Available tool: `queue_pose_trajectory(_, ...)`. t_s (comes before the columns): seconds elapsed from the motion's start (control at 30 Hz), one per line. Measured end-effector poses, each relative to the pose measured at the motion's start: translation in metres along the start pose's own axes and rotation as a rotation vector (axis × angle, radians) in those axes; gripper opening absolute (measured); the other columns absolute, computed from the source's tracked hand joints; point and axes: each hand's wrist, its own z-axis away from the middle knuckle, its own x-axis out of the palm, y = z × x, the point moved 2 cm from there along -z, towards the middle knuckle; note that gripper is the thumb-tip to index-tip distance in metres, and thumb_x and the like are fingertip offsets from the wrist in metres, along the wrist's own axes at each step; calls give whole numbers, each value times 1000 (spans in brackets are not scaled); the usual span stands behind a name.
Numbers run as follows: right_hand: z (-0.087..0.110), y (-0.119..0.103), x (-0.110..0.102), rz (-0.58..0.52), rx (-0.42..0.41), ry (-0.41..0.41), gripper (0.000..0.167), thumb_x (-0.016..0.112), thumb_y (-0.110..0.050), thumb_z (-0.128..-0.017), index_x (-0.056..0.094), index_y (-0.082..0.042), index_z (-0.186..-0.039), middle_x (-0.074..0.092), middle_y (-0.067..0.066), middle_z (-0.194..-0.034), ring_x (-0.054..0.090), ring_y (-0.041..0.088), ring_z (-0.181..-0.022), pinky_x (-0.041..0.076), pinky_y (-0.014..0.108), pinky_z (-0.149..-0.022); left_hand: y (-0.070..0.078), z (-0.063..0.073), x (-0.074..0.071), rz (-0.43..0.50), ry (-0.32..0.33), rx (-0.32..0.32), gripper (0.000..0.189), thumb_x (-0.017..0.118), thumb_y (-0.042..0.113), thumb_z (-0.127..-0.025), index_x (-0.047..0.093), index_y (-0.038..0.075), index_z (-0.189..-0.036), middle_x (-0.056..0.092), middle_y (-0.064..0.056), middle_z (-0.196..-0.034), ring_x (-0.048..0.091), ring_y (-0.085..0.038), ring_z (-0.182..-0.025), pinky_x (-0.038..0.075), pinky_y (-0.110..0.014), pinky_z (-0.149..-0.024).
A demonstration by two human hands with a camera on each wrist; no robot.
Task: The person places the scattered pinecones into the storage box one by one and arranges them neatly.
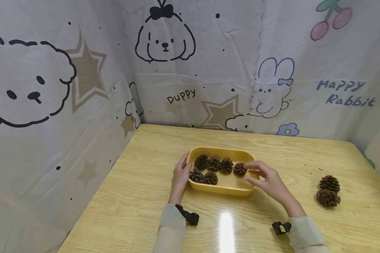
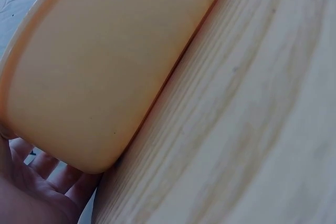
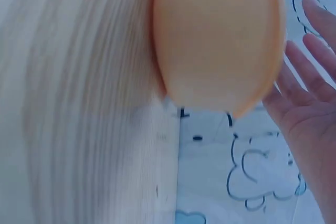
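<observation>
A yellow plastic box (image 1: 228,190) stands on the table with several brown pine cones (image 1: 226,165) inside, mostly toward its left half. My left hand (image 1: 181,174) grips the box's left end, thumb at the rim. In the left wrist view, its fingers (image 2: 47,169) lie along the outside of the end wall (image 2: 100,77). Over the box's right end is my right hand (image 1: 267,179), fingers and thumb spread apart with nothing held between them. Its index fingertip is right at the rightmost pine cone (image 1: 240,169) in the box. The right wrist view shows the hand (image 3: 310,103) beside the rim.
Two more pine cones (image 1: 329,183) lie close together on the wooden table (image 1: 130,211), to the right of the box. Small dark bits are scattered near them. Printed cloth (image 1: 209,70) hangs behind the table and along its left side.
</observation>
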Motion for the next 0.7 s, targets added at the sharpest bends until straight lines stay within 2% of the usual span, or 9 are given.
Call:
queue_pose_trajectory(0.17, 12, 2, -17, -7, -8, 82, 47, 72, 7, -81, 60, -1, -125, 63, -12, -122, 60, -5, -113, 53, 15, -92, -1, 0, -1, -3, 2, 8, 48, 48, 16, -99, 47, 22, -147, 49, -11, -150, 47, -29, -138, 42, -46, -112)
queue_pose_trajectory(0.37, 29, 6, -36, 33, 27, 146, 46, 71, 10, -80, 59, 4, -124, 58, -20, -124, 57, -9, -114, 50, 11, -94, 0, 1, 0, -7, 8, 9, 48, 49, 16, -99, 49, 23, -146, 50, -11, -149, 48, -28, -138, 42, -45, -113)
queue_pose_trajectory(0.7, 62, 11, -65, 155, 112, 260, 47, 71, 11, -79, 60, 2, -124, 54, -28, -126, 53, -15, -113, 45, 3, -92, 1, 0, 0, -5, 6, -8, 48, 49, 17, -99, 48, 24, -146, 48, -10, -151, 46, -28, -140, 41, -45, -114)
